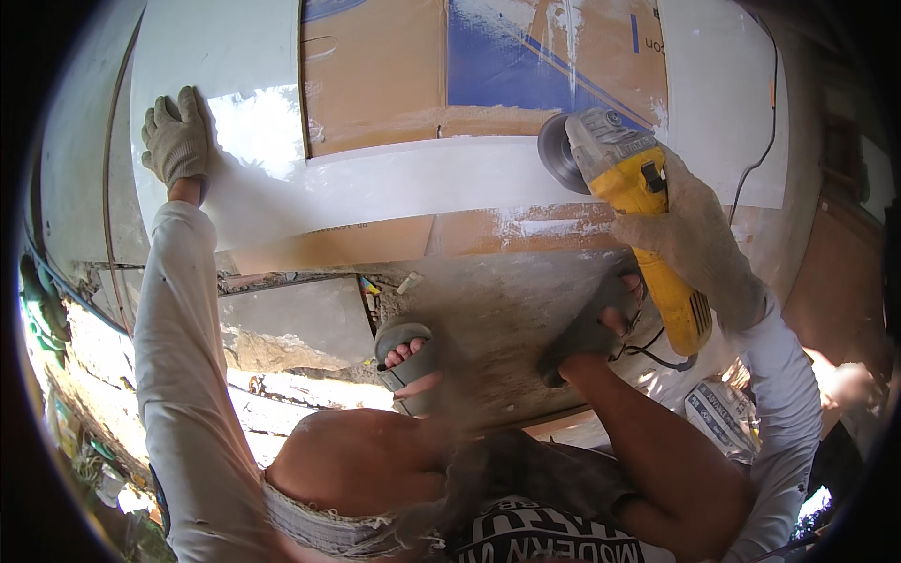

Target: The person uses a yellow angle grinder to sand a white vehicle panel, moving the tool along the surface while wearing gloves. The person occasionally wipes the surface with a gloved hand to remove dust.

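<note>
A yellow angle grinder [690, 305] with a grey gear head is in my right hand [699, 230], the gloved fingers wrapped round its body. Its dark round disc [560, 155] is at the inner edge of the lower strip of a white frame-shaped panel [394, 180]; whether it touches cannot be told. My left hand [176, 141], in a knitted glove, lies with spread fingers on the panel's left side, holding nothing. Through the panel's opening shows cardboard [375, 84] with a blue printed area, dusted white. More cardboard [347, 242] sticks out below the panel.
My sandalled feet [408, 361] are close below the panel's near edge, on a dusty grey floor [479, 328]. A dark cord [771, 122] runs along the panel's right side. A printed plastic bag [721, 413] lies at lower right. Clutter [103, 460] fills the lower left.
</note>
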The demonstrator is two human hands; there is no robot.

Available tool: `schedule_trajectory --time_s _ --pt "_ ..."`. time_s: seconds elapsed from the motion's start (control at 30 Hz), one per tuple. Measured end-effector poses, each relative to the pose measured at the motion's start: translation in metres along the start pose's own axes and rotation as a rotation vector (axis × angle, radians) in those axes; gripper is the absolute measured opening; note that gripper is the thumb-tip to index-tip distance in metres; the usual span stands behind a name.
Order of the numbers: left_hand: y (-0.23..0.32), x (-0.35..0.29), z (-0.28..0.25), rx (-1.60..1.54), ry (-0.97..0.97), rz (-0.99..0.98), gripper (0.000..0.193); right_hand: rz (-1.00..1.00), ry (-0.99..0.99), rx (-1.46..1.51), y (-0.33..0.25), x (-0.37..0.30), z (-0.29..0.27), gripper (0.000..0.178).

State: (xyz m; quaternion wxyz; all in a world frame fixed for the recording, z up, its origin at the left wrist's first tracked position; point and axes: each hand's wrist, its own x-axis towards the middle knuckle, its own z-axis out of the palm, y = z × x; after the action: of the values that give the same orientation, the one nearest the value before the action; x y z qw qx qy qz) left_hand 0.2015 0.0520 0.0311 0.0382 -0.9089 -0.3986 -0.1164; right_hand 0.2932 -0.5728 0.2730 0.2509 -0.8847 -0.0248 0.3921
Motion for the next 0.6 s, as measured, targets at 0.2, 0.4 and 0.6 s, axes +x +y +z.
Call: schedule_trajectory --time_s 0.2,0.4,0.6 --pt "0.001 -0.005 -0.009 -0.052 0.004 0.341 0.09 -0.004 -0.095 0.034 -0.032 0.012 0.025 0.067" --pt "0.004 -0.005 -0.008 -0.01 0.015 0.338 0.089 -0.013 -0.088 -0.038 -0.044 0.019 0.046 0.071" --pt "0.001 -0.002 -0.004 -0.027 0.029 0.328 0.093 -0.048 -0.049 -0.145 -0.042 0.028 0.056 0.075"
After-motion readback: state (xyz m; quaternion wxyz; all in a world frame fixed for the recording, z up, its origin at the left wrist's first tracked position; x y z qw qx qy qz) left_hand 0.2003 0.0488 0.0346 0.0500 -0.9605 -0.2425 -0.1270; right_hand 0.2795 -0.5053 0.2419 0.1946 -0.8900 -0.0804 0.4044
